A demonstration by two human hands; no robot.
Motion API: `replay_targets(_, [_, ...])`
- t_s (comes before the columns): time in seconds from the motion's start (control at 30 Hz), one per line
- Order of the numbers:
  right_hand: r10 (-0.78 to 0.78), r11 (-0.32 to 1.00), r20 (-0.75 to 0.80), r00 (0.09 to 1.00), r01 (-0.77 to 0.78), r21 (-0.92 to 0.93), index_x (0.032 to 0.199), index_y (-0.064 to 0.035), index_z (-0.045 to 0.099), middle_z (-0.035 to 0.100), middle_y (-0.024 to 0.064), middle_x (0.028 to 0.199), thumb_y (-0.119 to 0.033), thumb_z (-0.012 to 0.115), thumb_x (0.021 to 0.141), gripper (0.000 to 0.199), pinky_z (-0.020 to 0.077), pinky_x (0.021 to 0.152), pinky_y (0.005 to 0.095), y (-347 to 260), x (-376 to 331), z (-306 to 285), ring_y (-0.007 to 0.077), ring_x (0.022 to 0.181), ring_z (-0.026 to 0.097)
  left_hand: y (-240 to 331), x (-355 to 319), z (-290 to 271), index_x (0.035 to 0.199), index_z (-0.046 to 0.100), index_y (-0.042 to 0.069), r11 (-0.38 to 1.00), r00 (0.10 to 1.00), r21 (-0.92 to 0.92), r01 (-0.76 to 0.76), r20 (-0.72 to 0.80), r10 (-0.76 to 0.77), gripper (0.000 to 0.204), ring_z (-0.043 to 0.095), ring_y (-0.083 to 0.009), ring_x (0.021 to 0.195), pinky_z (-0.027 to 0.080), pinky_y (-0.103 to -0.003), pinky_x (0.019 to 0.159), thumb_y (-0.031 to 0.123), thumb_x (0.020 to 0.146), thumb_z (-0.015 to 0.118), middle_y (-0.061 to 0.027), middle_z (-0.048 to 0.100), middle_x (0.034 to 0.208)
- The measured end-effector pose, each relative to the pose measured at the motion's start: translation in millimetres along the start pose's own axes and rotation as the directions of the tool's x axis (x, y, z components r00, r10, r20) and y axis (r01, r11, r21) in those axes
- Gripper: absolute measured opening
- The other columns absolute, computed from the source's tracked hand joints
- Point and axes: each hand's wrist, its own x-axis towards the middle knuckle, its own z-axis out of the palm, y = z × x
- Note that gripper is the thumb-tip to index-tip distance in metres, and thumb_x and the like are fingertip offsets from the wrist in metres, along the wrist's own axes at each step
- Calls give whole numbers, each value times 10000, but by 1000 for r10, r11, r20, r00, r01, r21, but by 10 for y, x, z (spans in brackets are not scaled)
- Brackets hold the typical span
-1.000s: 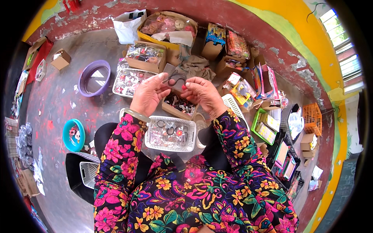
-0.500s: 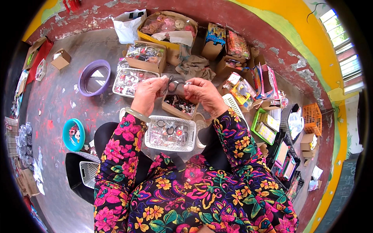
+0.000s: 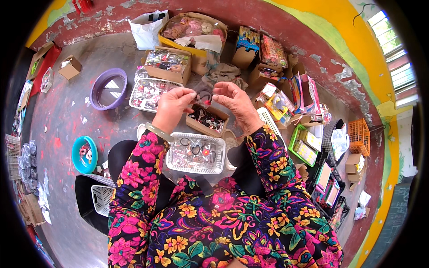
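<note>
In front of my chest hangs a small clear plastic bag (image 3: pixel 204 94) with a dark hair tie and a spot of red inside. My left hand (image 3: pixel 173 107) pinches the bag's left edge between thumb and fingertips. On the other side my right hand (image 3: pixel 239 106) has its thumb and fingers apart, close to the bag's right edge. Below them stands a small cardboard box (image 3: pixel 203 128) filled with dark hair ties. Nearer to me, between my legs, a white basket (image 3: pixel 196 169) holds several bagged hair ties, one with a red flower.
A second white basket (image 3: pixel 144 108) of bagged pieces lies beyond my left hand, by a cardboard box (image 3: pixel 166 74). A purple basin (image 3: pixel 94 96) and a teal basin (image 3: pixel 76 156) are on the left floor. To the right are a green basket (image 3: pixel 295 143) and black crates (image 3: pixel 328 210).
My right fingers have come apart and off the bag. The bag has turned between my hands, and the hair tie now sits lower with red showing beside it.
</note>
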Motion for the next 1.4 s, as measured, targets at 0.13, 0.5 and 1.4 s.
replay_targets(0.13, [-95,991,108,990,104,-84,1059,12,556,604,31,872,-146,690,767,358,453,706,218,48,-3,8,99,777,563,-63,-25,88,863,643,2,955,998,293,-57,23,52,113,536,-51,600,459,-201,516,96,831,589,-16,611,720])
replay_targets(0.5, [-6,999,85,996,10,-47,842,4,662,599,-21,680,-117,633,809,128,399,551,172,62,-15,-45,35,612,507,-15,22,14,907,640,-3,963,987,270,-5,156,-38,163,565,-53,658,455,-185,525,137,842,592,-25,637,779])
replay_targets(1.4, [99,985,135,986,-117,130,1097,5,524,595,57,971,-56,654,772,355,446,812,238,-29,-640,-292,112,916,552,90,-225,410,875,625,4,984,992,-152,88,106,-72,111,527,-76,636,398,-182,523,101,826,606,-38,613,779])
